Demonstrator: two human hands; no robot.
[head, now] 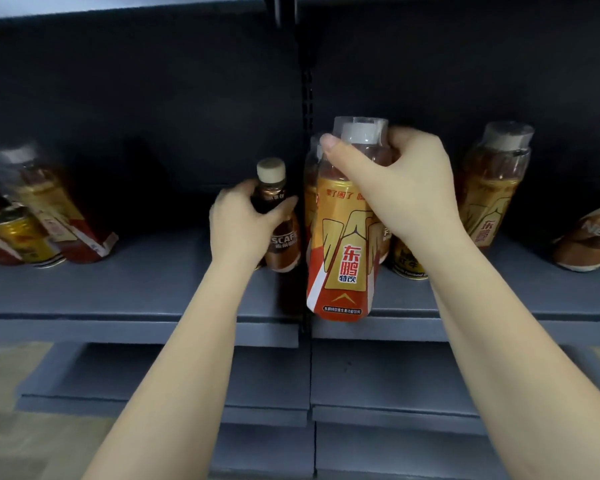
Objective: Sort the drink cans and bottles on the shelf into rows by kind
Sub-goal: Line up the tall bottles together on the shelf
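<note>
Sorting barely begun — our right hand [399,188] grips an energy bottle [343,244], left hand [243,223] a coffee bottle [281,233]; kinds mixed along the shelf [118,285].

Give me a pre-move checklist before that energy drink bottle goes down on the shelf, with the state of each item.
1. Right hand grips the energy drink bottle near its cap: ok.
2. Bottle lifted off the shelf, bottom hanging before its front edge: ok.
3. Left hand holds the small Nescafe bottle, which stands upright: ok.
4. Matching energy drink bottle stands to the right to start a row: ok.
5. Free shelf space beside that bottle: cannot tell, the right arm hides it.
6. Gold can behind the held bottle clear of the path: cannot tell.
</note>
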